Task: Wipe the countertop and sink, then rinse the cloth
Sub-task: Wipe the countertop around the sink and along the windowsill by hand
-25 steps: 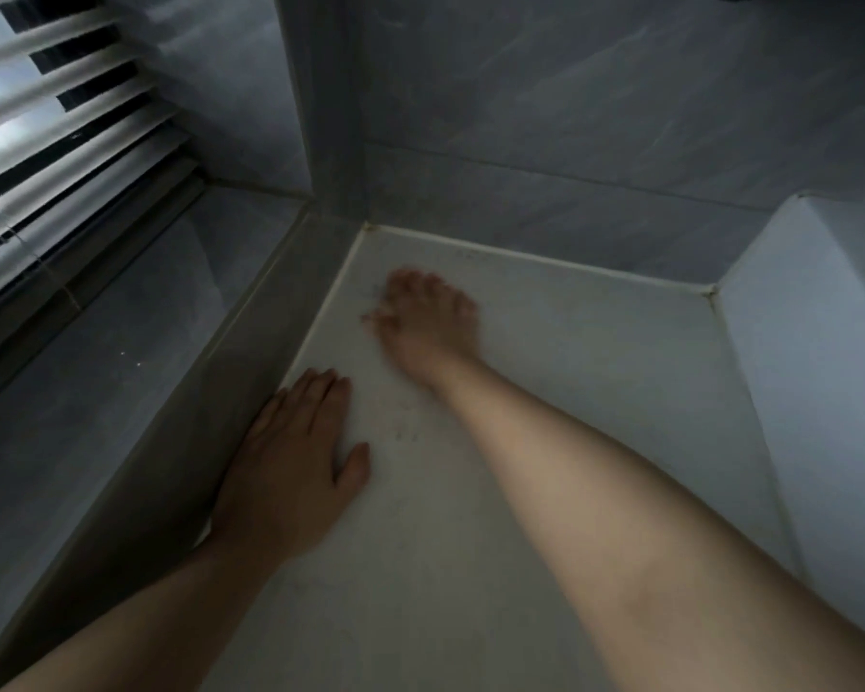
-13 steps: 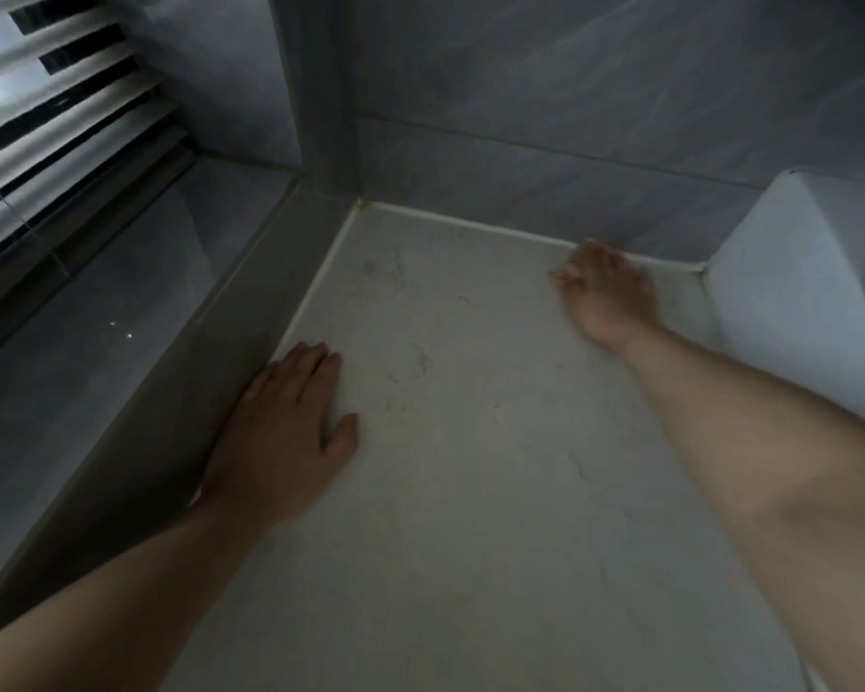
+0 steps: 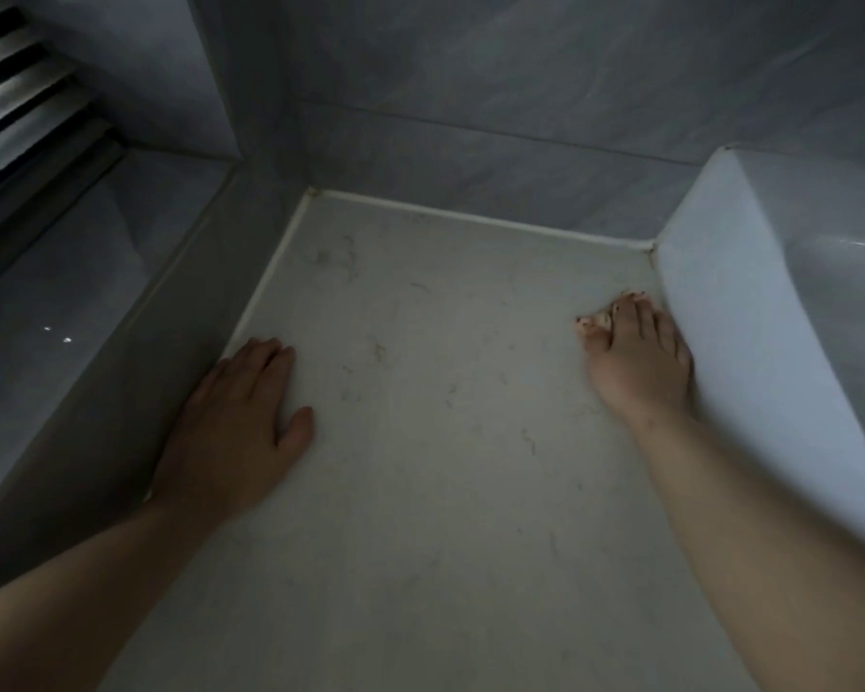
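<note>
The pale marbled countertop [image 3: 445, 442] fills the middle of the head view, with thin dark strands and specks scattered on it. My left hand [image 3: 236, 422] rests flat on it at the left edge, fingers straight. My right hand [image 3: 635, 362] is pressed down at the right side, close against the outer wall of the white sink [image 3: 730, 352]. Its fingers curl over a small pale wad of cloth [image 3: 601, 320], of which only a bit shows under the fingertips. The inside of the sink is mostly out of frame.
Grey tiled walls [image 3: 470, 117] close the counter at the back and left. A lower grey sill [image 3: 71, 302] and window blinds [image 3: 16, 102] lie to the left. A white sealant line [image 3: 470, 219] runs along the back edge.
My right hand swept from the far left corner across the back of the counter to the right, then came nearer along the sink wall. My left hand stayed flat in place.
</note>
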A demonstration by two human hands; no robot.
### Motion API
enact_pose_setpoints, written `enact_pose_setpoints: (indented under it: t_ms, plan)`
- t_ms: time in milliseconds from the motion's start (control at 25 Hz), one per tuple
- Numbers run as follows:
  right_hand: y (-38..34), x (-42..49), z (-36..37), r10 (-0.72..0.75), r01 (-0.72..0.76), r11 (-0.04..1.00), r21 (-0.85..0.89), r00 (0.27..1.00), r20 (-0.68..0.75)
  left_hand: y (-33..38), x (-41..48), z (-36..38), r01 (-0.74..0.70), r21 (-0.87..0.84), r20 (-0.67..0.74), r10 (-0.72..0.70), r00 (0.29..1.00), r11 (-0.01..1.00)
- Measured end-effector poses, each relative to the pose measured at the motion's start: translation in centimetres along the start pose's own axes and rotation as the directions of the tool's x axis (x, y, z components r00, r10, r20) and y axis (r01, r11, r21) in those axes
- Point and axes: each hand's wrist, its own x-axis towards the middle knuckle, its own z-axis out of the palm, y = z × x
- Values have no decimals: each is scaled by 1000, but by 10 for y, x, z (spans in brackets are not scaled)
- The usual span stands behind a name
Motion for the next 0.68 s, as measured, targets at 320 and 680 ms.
enact_pose_setpoints:
  t_ms: [320,680]
  plan:
    - [11,-86,-7,-41,38,998,-39,996,-76,1,-1,0,4,-45,-42,-6,999,999]
    - [-135,-86,16,-427,412,896,162,902,64,19,-27,0,149,-26,12,-149,989,989]
